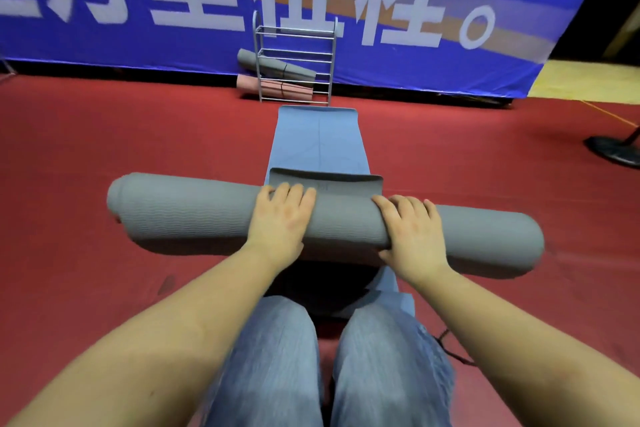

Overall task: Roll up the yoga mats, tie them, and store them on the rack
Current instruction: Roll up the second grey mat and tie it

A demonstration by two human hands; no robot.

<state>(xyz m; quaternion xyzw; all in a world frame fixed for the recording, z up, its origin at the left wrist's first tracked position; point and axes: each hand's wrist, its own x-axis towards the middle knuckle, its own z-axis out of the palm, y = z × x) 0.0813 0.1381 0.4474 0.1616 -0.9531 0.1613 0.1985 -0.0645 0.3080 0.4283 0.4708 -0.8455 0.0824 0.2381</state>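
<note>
Our knees [325, 357] in blue jeans fill the bottom of the view. Just beyond them both our hands rest on the grey mat [214, 218], almost fully rolled. Our left hand [282, 218] presses with straight fingers, and our right hand [410, 230] curls over the roll. It lies across a flat blue mat [317, 139]. Beyond stands the rack [296, 59], holding a grey roll [273, 64] and a pink roll [277, 87].
</note>
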